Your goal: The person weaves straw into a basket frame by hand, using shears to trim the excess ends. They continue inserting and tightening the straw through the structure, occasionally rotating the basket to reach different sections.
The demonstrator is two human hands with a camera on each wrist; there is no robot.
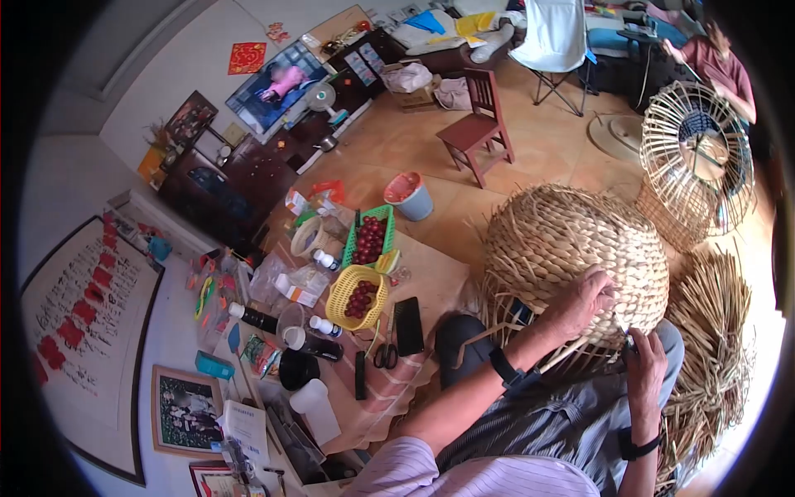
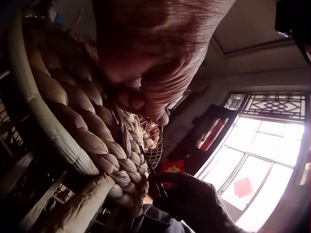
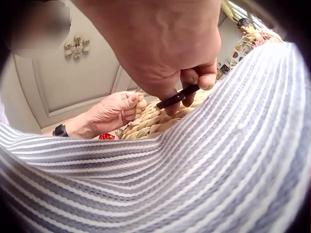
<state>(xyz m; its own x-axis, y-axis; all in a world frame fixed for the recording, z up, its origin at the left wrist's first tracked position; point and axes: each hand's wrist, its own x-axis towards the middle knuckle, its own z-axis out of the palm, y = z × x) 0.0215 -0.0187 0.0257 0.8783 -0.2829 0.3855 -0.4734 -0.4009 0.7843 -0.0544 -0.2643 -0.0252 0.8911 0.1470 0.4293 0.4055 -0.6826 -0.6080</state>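
Two grips of mine are at one big straw basket (image 1: 571, 240), which sits by my knees (image 1: 465, 341). My left grip (image 1: 584, 302) is up by its woven side, and the thumb and finger pinch a thin strand (image 3: 138, 91). My right grip (image 1: 646, 364) is lower down, with the fingers bent round a small dark tool (image 3: 177, 98). The thin end of that tool points at the braided straw. I cannot tell if it touches. I wear a black band (image 1: 512, 373) on my left wrist and one more on my right.

Next to the basket, on my right, is a big pile of dry straw (image 1: 712, 356).

To my left is a tabletop (image 1: 440, 269) with lots of stuff on it. A green basket (image 1: 351, 246) and a yellow basket (image 1: 335, 300) both have round red fruit (image 1: 373, 236) in them. A black phone (image 1: 408, 327) lies near some scissors (image 1: 386, 356).

Past the tabletop are a bucket (image 1: 419, 205) and a little red chair (image 1: 470, 132). Far off, a person (image 1: 734, 76) sits behind a round, see-through cane frame (image 1: 654, 124).
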